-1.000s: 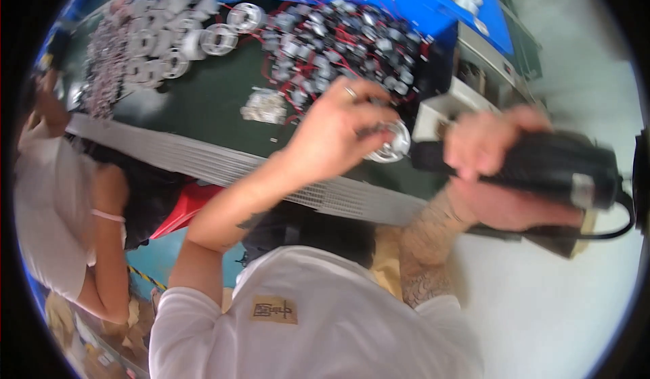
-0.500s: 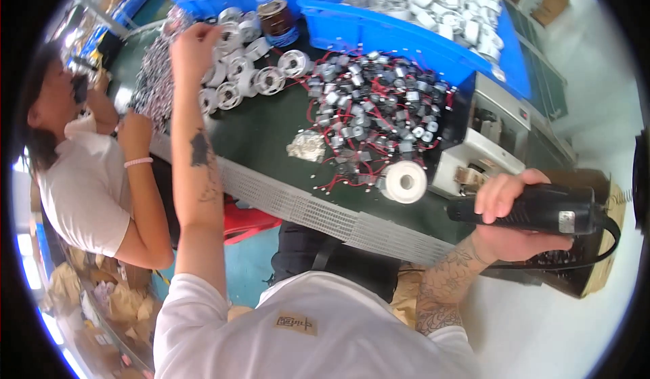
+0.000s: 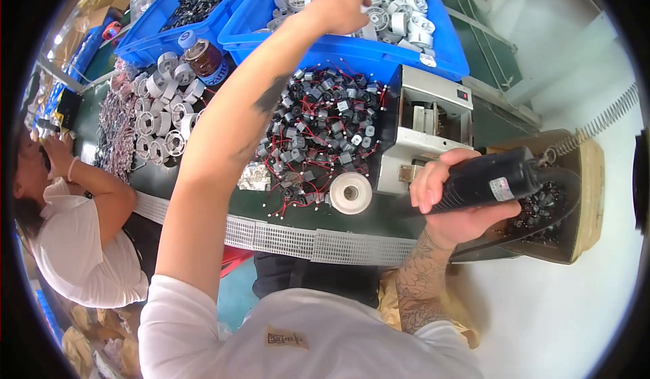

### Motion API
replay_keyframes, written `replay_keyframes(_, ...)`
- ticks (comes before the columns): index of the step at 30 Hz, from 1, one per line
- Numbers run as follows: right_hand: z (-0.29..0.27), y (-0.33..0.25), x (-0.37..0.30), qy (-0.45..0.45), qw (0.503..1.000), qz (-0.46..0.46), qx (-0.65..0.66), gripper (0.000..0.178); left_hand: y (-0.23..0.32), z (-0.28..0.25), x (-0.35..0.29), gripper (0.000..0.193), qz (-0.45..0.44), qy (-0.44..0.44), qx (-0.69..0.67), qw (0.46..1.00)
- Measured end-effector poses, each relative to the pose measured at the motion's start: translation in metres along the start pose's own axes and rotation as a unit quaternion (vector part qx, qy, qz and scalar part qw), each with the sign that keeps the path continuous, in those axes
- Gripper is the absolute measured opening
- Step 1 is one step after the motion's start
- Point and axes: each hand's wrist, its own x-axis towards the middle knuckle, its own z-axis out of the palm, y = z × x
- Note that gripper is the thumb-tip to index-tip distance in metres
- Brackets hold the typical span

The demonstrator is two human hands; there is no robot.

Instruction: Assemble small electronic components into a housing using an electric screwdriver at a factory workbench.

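My left arm is stretched forward, and my left hand (image 3: 340, 11) is over the white round plastic housings (image 3: 399, 21) in the large blue bin (image 3: 305, 55). Its fingers point down among them and are mostly hidden, so whether they grip a housing does not show. My right hand (image 3: 455, 210) is closed around a black corded electric screwdriver (image 3: 484, 179), held sideways at the table's right end. Left of that tool, a white spool-like ring (image 3: 351, 193) lies on the table. Beyond it is a heap of small grey motors with red wires (image 3: 318, 125).
White housings (image 3: 166, 108) and a bottle with a blue cap (image 3: 203, 57) stand on the left. A grey machine (image 3: 430, 118) is at right, beside a cardboard box (image 3: 588, 203) of dark parts. A coiled spring (image 3: 609, 115) hangs there. A co-worker (image 3: 81, 223) sits at far left.
My left hand has gone from above the loose housings on the table, right and forward to the blue bin. The view has shifted right; the screwdriver stays in my right hand, tilted more upward.
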Motion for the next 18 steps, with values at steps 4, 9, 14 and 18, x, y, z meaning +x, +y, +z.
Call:
replay_keyframes(4, -0.007, 0.004, -0.001, 0.012, 1.0, -0.001, -0.021, 0.1, 0.014, 0.058, 0.065, 0.044, -0.114, -0.054, 0.051, 0.991)
replay_keyframes(9, -0.009, 0.003, -0.003, 0.043, 0.999, -0.012, 0.005, 0.105, 0.037, 0.047, 0.063, 0.045, -0.119, -0.144, 0.1, 0.977)
replay_keyframes(14, -0.005, -0.001, 0.001, 0.017, 0.998, -0.025, 0.046, 0.11, 0.045, -0.003, -0.003, 0.048, -0.069, 0.16, -0.1, 0.98)
replay_keyframes(18, -0.009, -0.016, -0.001, -0.019, 0.999, -0.044, 0.016, 0.102, 0.109, -0.07, -0.106, 0.051, -0.056, 0.035, -0.328, 0.942)
